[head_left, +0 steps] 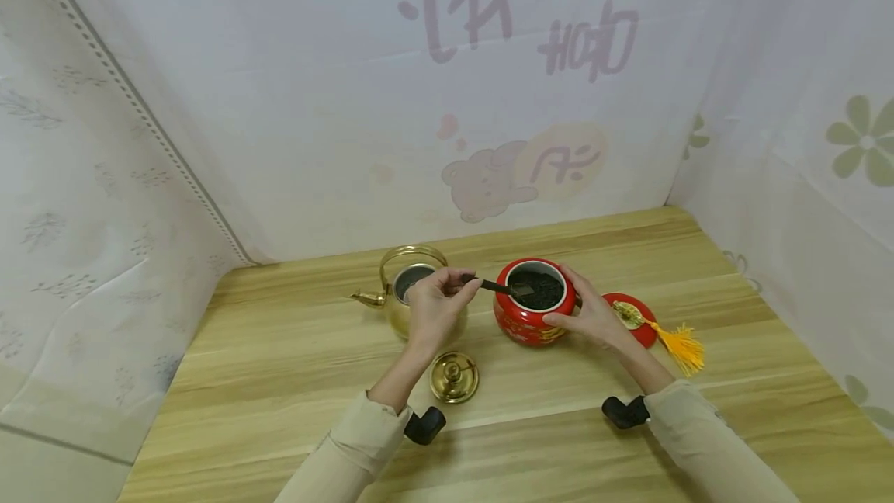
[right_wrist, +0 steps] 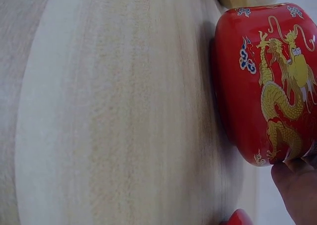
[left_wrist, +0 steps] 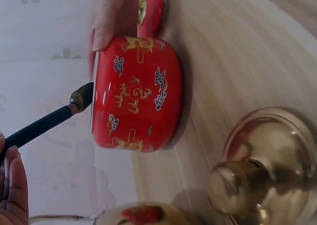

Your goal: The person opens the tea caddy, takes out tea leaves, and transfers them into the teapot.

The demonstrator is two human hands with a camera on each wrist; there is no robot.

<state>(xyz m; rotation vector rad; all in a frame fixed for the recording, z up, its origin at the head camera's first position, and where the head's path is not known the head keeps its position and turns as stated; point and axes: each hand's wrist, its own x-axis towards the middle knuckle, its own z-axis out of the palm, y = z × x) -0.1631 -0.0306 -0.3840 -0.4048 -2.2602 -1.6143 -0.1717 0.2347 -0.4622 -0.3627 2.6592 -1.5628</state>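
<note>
My left hand (head_left: pixel 434 303) pinches the dark handle of a small scoop (head_left: pixel 487 284), whose head dips into the mouth of a red jar (head_left: pixel 520 326). Dark loose bits that look like tea leaves (head_left: pixel 545 286) fill part of the jar. Around the jar's right side, my right hand (head_left: pixel 590 313) holds it with the thumb at the front near the rim. The jar stands upright and carries a gold dragon in the right wrist view. Left of it, partly behind my left hand, is an uncovered brass teapot (head_left: pixel 400 320).
The brass teapot lid (head_left: pixel 454 379) lies on the wooden table (head_left: pixel 279 379) in front of the teapot. Right of the jar lies its red lid (head_left: pixel 641 332) with a yellow tassel (head_left: pixel 683 348). Printed cloth walls (head_left: pixel 314 138) stand behind and on both sides.
</note>
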